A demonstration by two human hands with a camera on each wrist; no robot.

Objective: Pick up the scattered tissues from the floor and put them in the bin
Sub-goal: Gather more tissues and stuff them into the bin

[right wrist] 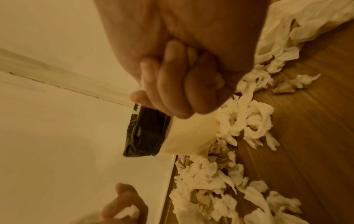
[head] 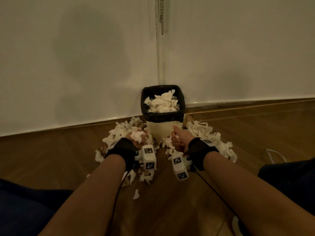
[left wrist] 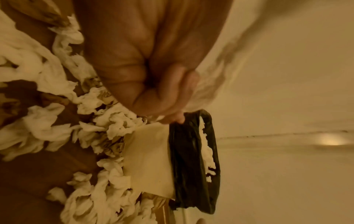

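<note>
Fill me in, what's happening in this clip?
A person is clearing tissues off a wood floor into a bin with a black liner, set against the wall. The left hand holds a wad of tissue low in front of the bin. The right hand is curled, with a bit of tissue showing in its grip. The bin is already heaped, and many tissues lie around its base.

Bin (head: 162, 128) sits far against the wall (head: 76, 65), tissues (head: 161, 103) in it, more tissues (head: 204, 132) left, right and near on the floor (head: 170, 210).
</note>
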